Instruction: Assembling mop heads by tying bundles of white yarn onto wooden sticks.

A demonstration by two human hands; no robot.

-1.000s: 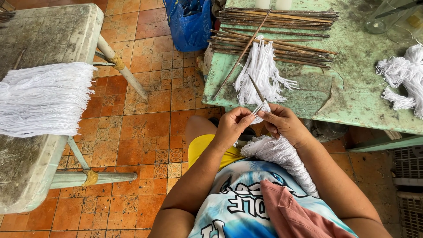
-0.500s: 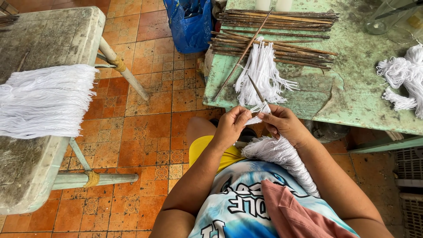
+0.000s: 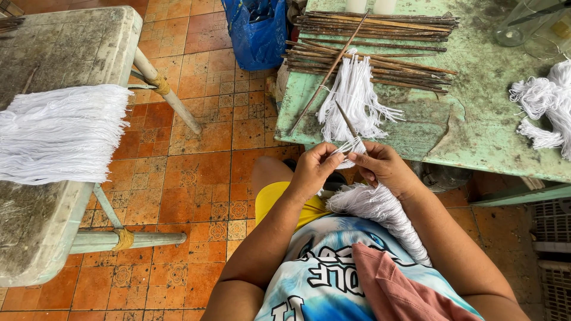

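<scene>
Seated, head camera looking straight down over lap and orange tiled floor (image 3: 196, 172).

Centre of frame: left hand (image 3: 312, 172) and right hand (image 3: 383, 169) brought close together just under the green table's (image 3: 476, 137) near edge. Pinched between both sets of fingertips, a thin stick (image 3: 348, 125) with white string (image 3: 352, 145) looped around its lower end; stick tilted up and away toward the table, probably to keep the tip clear while the string gets worked. Left hand closed on the string at the stick; right hand likewise gripping stick and strands from the other side.

Below the hands, a thick hank of white thread (image 3: 380, 217) draped across the lap toward lower right, within easy reach as supply.

Upper centre, on the table: a stack of bare sticks (image 3: 380, 41) laid roughly parallel, and just beside it a finished-looking tassel of white string (image 3: 354, 98) tied onto one stick, lying flat. Right edge: more loose white string bundles (image 3: 544, 104). Far upper right, a clear glass vessel (image 3: 517, 27), details unclear.

Left of frame: worn grey table (image 3: 65, 47) with a wide sheaf of white thread (image 3: 59, 134) hanging over its edge. Top centre: blue plastic bag (image 3: 256, 30) on the floor.
</scene>
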